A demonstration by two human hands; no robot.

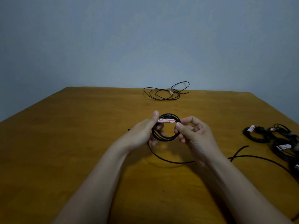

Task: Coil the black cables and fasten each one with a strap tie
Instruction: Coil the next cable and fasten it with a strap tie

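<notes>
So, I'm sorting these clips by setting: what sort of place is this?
Probably a plain room at home or an office: a wooden table against a blank grey wall, with black cables on it.

We hold a black cable coil [166, 139] upright at centre frame, a white-and-red strap tie [166, 120] across its top, its tail [169, 161] trailing lower right. A loose cable [161, 99] sprawls at upper centre; tied coils [257, 138] lie at the right edge.

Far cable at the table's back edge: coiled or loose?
Loose: the far cable sprawls in wide, uneven loops on the table.
</notes>
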